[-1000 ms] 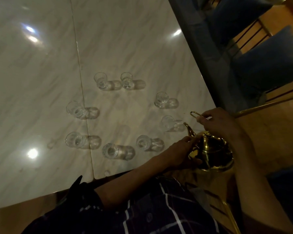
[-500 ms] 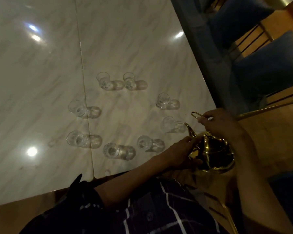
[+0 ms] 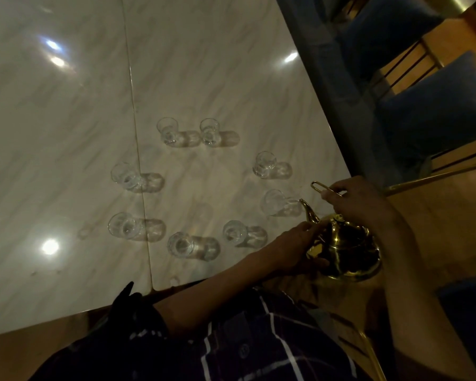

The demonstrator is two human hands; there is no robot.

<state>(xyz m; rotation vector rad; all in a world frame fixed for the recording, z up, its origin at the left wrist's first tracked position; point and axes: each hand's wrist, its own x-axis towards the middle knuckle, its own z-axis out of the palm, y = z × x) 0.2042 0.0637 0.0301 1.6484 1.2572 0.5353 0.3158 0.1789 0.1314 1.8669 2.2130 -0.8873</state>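
Gripping the thin handle [image 3: 322,188] of the brass teapot [image 3: 351,250] in the curled right hand [image 3: 362,200], resting the straight fingers of the left hand [image 3: 296,248] against its side, at the near right corner of the surface [image 3: 204,64], spout [image 3: 309,213] beside the nearest of eight clear, seemingly empty glasses [image 3: 276,203].

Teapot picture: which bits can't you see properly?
Head view: inside the gold teapot, hidden by its metal body.
Head view: most of its handle, covered by the right hand; only the loop end pokes out.
Head view: how the left hand holds the teapot, too dark.
Head view: whether the glasses hold anything, too dim.
Head view: the blue chairs, cut off by the right edge.
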